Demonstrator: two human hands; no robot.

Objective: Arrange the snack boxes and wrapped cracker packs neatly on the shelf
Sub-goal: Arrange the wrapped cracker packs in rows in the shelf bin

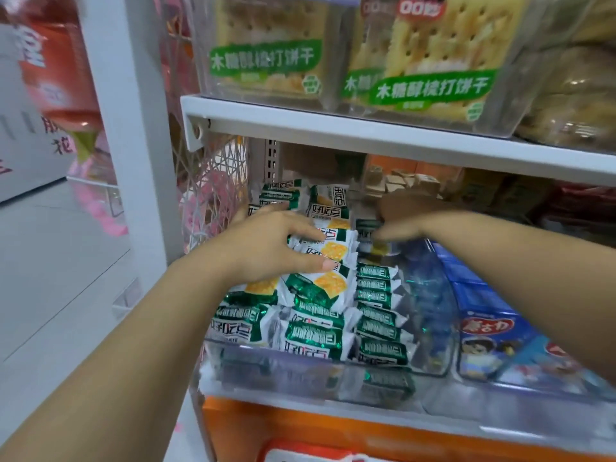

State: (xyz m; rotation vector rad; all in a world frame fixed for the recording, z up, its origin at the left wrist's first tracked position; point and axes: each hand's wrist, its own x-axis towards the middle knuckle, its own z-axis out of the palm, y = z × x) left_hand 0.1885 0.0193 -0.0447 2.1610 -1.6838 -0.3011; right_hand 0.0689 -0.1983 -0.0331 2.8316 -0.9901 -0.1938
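Left hand: the left hand (280,241) lies flat and spread on top of the heap of wrapped cracker packs (320,295), fingers fanned wide and pressing down on the topmost green-and-white wrappers, gripping none of them.
Right hand: the right hand (400,225) reaches in farther back, fingers curled narrow at the edge of one wrapped pack; whether it truly pinches that pack cannot be told, as the fingertips are in shadow.
Packs: they fill a clear plastic bin (430,368) on the middle shelf (400,135). Along the bin's right side they stand in an orderly row; on the left and in the middle they lie tumbled at odd angles.
Neighbours: just beside the bin to the right stand blue snack boxes (493,331), already in line. Behind the right hand sits a tray of small brown cubes (400,181). On the shelf above, large cracker packages (430,61) stand in another clear container.
Step in hand: judged from the loose heap under the left palm, the person is straightening the cracker packs, with the boxes apparently done.
Next move: likely calls for lifting the skewed packs on the left and setting them edge to edge to match the tidy right-hand row, the flat hand steadying the pile so nothing slides over the bin's front wall.
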